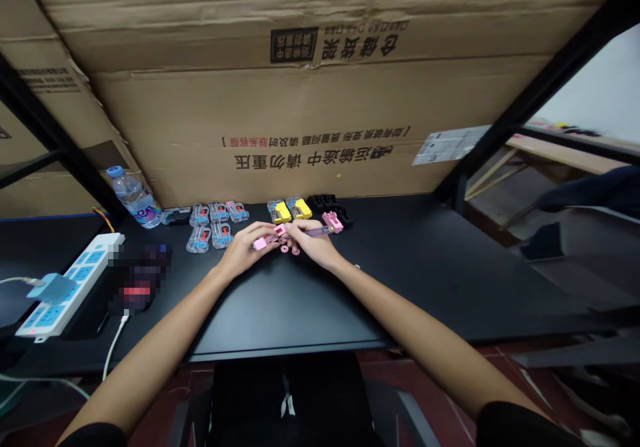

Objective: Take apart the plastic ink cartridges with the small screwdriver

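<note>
My left hand (243, 248) is closed around a small pink plastic part (261, 242) above the middle of the black table. In my right hand (316, 244) is a slim, pen-like tool with a purplish translucent handle (319, 232); its tip is hidden by my fingers at the pink part. Just below my fingers are small pink rings (285, 249). Beyond my right hand lies another pink plastic piece (332, 220), beside several black plastic pieces (325, 202). Two clear pieces with yellow parts (281, 212) sit behind my hands.
Several clear plastic assemblies (199, 239) lie to the left. A water bottle (134, 196), a white power strip (75, 287) and a phone (143, 277) with a cable stand or lie farther left. A cardboard wall (300, 107) closes off the back of the table.
</note>
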`<state>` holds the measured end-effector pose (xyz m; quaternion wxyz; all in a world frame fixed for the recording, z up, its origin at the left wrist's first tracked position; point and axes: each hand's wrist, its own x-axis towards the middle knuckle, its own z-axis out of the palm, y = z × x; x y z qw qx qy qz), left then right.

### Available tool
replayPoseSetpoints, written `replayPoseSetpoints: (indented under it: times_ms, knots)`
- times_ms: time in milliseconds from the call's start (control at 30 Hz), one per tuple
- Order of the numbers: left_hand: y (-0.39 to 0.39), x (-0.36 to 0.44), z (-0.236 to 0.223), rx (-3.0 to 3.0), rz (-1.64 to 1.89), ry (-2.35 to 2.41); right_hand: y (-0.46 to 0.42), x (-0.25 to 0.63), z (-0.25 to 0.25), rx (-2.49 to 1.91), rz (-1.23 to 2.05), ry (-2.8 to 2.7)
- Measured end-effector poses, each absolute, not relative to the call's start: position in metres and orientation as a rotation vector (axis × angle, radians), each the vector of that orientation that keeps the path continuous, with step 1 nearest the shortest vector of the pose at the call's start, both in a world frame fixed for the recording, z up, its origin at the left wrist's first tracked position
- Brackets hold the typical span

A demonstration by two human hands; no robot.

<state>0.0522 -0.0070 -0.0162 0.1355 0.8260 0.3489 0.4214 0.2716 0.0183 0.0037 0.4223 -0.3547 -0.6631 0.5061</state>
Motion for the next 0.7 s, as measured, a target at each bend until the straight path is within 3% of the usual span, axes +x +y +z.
replayPoseSetpoints:
  times_ms: [300, 700]
  knots:
    - [-0.005, 0.057, -0.025, 2.48, 1.21, 0.986, 0.019, 0.269, 0.003, -0.938, 1.258, -1.674]
    - [-0.008, 0.07, -0.027, 2.555, 1.194, 1.297, 0.014, 0.249, -0.009, -1.014, 1.174, -1.274]
